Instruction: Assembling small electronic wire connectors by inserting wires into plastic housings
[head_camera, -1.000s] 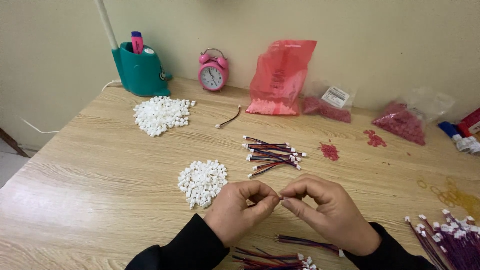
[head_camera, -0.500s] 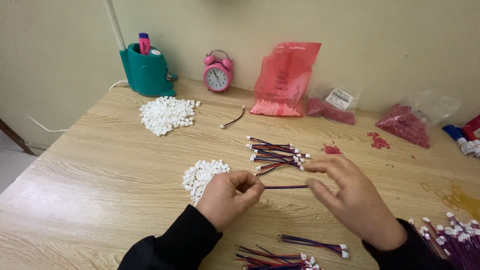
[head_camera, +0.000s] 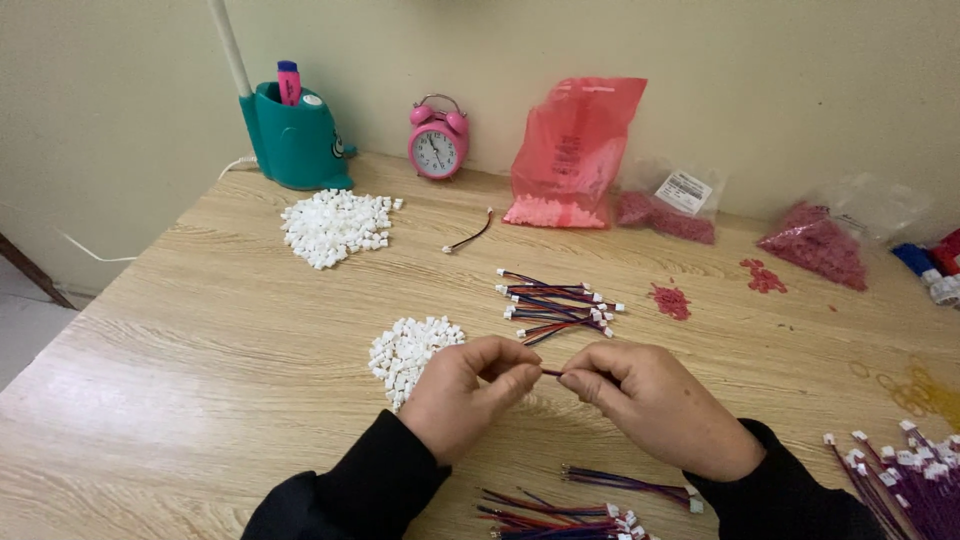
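Two hands meet over a wooden table (head_camera: 200, 330), pinching a short wire (head_camera: 551, 372) between them: the left hand (head_camera: 468, 395) has thumb and forefinger closed on one end, the right hand (head_camera: 655, 405) has its fingertips closed on the other, and only a small dark red stretch of the wire shows in the gap between them. Both wrists wear black sleeves (head_camera: 350, 495). Just left of the left hand, touching its knuckles in this view, lies a small heap of white connectors (head_camera: 410, 350); a larger heap (head_camera: 335, 225) sits well apart, toward the far left of the table. Beyond the hands, a bundle of red, blue and black wires (head_camera: 555, 305) with white plugs lies near the table's middle, and a single dark wire (head_camera: 470, 233) lies alone farther back. Nearer the person, below the hands, two more bundles (head_camera: 560, 510) rest at the table's edge, and a purple bundle (head_camera: 905, 475) fans out at the right. Along the wall stand a teal pen holder (head_camera: 295, 140) with a pink marker, a pink alarm clock (head_camera: 437, 140) and a red plastic bag (head_camera: 570, 150); clear bags of red pieces (head_camera: 820, 240) lie to the right, with a few red bits (head_camera: 670, 300) loose on the wood.
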